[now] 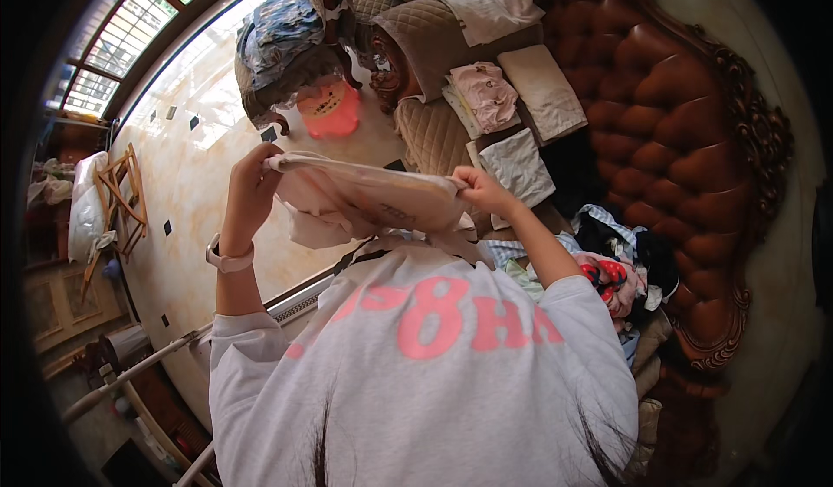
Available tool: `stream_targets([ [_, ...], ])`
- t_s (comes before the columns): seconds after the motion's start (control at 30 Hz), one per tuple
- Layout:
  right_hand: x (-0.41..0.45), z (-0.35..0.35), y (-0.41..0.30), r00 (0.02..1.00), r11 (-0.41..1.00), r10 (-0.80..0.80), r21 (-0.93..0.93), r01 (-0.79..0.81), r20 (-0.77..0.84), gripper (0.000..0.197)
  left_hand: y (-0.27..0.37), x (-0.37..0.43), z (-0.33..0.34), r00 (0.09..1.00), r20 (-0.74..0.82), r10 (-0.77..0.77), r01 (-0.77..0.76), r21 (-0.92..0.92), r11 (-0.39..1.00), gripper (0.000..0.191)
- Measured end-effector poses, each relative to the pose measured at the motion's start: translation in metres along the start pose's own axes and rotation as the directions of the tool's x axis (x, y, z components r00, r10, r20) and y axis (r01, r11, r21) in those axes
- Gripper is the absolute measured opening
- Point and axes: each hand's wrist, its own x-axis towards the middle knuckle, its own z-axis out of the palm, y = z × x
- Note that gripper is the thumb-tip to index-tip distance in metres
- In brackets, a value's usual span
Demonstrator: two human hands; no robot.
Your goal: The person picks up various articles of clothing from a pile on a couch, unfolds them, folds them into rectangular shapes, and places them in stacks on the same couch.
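A pale pinkish cloth garment (371,194) is stretched in the air before my chest, with a faint print on its front. My left hand (255,171) grips its left end, and a pink-strapped watch sits on that wrist. At the opposite end my right hand (481,191) pinches the edge. The garment's lower part hangs in loose folds. Just beyond my right hand, a folded white cloth (518,167) lies on the sofa seat. Beside it are a folded pink garment (485,95) and a folded cream cloth (543,90).
A tufted brown leather sofa back (664,110) with a carved frame runs along the right. A heap of mixed clothes (615,272) lies near my right elbow. Ahead, blue patterned fabric (280,31) covers a seat, with a pink plastic basin (330,111) below. A wooden folding rack (123,194) stands left.
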Motion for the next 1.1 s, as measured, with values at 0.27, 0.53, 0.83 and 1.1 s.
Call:
stream_targets([
  [0.27,-0.028,-0.022,-0.167,0.974,0.921,-0.156,-0.381,0.084,-0.164,0.025,-0.013,-0.003,-0.022,0.997,-0.072,0.019,-0.019,0.000,1.000,0.007],
  [0.53,-0.054,-0.022,-0.233,0.982,0.726,-0.175,-0.683,0.078,-0.074,0.008,0.020,-0.003,-0.021,0.966,0.246,0.076,-0.125,0.190,0.974,0.009],
  [0.83,-0.088,0.016,-0.226,0.815,0.679,-0.544,-0.676,0.286,-0.201,0.010,0.031,-0.026,-0.013,0.752,0.071,0.656,-0.617,0.426,0.661,0.026],
  [1.1,-0.086,0.014,-0.206,0.752,0.785,-0.499,-0.593,0.181,-0.430,0.015,0.038,-0.008,-0.003,0.809,-0.348,0.473,-0.362,0.337,0.869,0.027],
])
